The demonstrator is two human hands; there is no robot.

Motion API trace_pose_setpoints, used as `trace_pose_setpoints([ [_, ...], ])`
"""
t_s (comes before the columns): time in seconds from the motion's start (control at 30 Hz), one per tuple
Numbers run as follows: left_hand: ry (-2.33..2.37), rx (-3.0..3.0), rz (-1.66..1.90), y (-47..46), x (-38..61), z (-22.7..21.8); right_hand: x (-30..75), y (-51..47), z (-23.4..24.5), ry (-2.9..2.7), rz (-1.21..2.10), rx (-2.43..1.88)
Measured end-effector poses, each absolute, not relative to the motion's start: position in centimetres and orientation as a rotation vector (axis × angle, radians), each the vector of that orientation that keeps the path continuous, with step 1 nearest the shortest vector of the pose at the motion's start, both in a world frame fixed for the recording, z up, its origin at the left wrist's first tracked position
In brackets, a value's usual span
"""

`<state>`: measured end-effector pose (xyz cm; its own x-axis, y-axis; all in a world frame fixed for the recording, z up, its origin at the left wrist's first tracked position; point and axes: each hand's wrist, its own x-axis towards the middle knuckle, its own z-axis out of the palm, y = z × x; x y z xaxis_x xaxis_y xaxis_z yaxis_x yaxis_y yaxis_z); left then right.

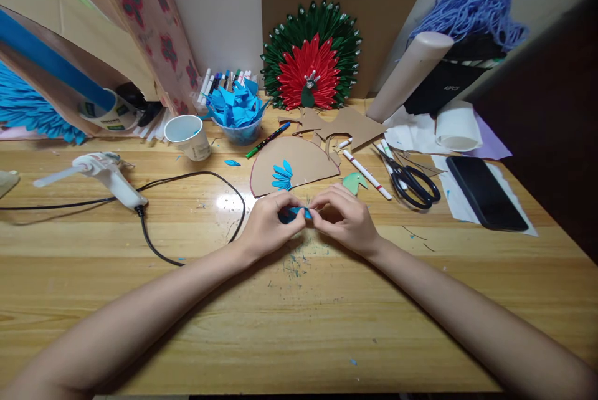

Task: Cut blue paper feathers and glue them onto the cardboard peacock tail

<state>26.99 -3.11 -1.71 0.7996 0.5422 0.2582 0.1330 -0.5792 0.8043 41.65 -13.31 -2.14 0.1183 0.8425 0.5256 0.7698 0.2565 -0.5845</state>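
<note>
Between my fingertips is a small folded blue petal (307,214), pinched from both sides above the table. My left hand (271,225) closes on its left part and my right hand (346,219) on its right end; the fingers partly hide it. Just beyond them lies a cardboard half-disc (306,166) with a dark red edge line. Several blue petals (283,176) fan out on it near its straight edge. One loose blue petal (232,163) rests on the table to the left. A green paper bird-head shape (355,184) lies beyond my right hand.
At left is a white glue gun (109,179) with a looping black cord. A paper cup (187,137) and a bowl of blue pieces (240,116) stand behind. Scissors (411,182), markers (367,174) and a phone (486,193) lie right. A red-green peacock fan (311,63) leans behind.
</note>
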Motion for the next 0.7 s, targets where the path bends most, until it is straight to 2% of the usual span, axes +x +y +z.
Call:
trace_pose_setpoints([
  [0.27, 0.543, 1.842, 0.476, -2.67, 27.25, -2.21, 41.95, -13.59, -2.51, -1.879, -0.100, -1.503],
  [0.7, 0.571, 1.652, 0.441, -2.69, 27.31, -2.37, 41.99, -13.69, -2.68, -1.768, 0.045, -1.480],
])
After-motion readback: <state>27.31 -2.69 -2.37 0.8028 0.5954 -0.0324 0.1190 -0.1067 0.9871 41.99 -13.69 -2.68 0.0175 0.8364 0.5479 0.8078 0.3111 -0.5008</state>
